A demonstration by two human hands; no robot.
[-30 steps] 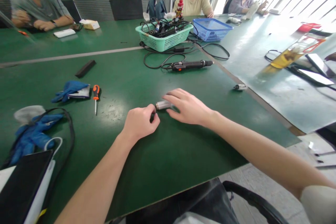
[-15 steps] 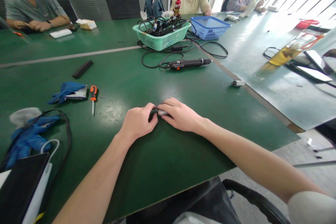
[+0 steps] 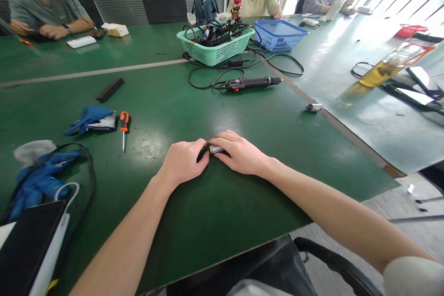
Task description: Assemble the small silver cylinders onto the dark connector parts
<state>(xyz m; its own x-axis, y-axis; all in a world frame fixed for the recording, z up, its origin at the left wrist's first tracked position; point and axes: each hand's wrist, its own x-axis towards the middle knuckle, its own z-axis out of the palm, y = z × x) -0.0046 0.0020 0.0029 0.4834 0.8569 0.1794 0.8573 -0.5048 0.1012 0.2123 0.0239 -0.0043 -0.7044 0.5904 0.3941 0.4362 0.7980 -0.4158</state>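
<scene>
A small silver cylinder (image 3: 216,149) lies low over the green table between my hands. My right hand (image 3: 239,151) is closed around it, fingers over the top and thumb on the near side, so its right end is hidden. At its left end my left hand (image 3: 185,161) is curled in a pinch, fingertips meeting the cylinder's dark end. What those fingertips hold is mostly covered and too small to name. Beyond both hands lies a black electric screwdriver (image 3: 253,84) with its cable. A similar silver cylinder with a dark tip (image 3: 314,107) rests to the right.
An orange-handled screwdriver (image 3: 124,122), blue gloves (image 3: 92,118) and a black bar (image 3: 110,89) lie left. A green basket (image 3: 215,53) of tools and cables stands behind, beside a blue basket (image 3: 280,39). A bottle (image 3: 383,69) is at right. Several people sit across the table.
The whole view has shifted very slightly. My hands stay together around the silver cylinder, with a little more of its left end showing.
</scene>
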